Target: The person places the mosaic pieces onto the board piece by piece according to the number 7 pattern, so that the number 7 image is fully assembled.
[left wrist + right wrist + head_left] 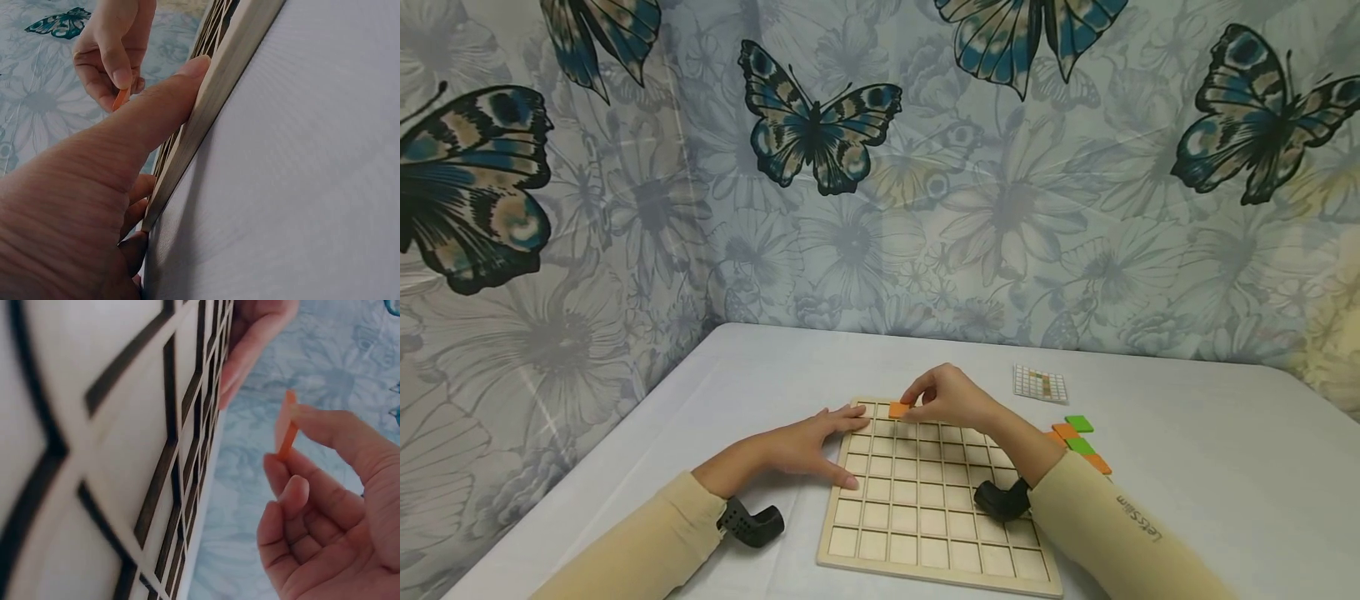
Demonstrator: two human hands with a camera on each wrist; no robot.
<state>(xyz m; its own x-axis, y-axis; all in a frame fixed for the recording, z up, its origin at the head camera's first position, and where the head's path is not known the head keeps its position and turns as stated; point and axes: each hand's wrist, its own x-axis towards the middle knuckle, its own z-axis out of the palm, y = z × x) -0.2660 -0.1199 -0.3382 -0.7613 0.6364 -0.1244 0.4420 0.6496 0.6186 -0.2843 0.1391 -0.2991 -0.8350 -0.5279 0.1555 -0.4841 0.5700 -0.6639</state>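
My right hand (955, 398) pinches a square orange tile (286, 425) between thumb and fingertips. In the head view it holds the tile over the far-left part of a wooden grid board (925, 572). The tile stands on edge in the right wrist view, apart from the board's ribs. My left hand (808, 443) lies along the board's left side with fingers spread and straight. Its thumb (187, 72) rests on the wooden frame in the left wrist view, and its other fingers touch the edge farther along.
Right of the board lie several loose tiles, including a green tile (1079, 423) and an orange tile (1098, 463), partly hidden by the right forearm. A small card with a printed grid (1040, 383) lies behind them on the white tablecloth (1210, 467).
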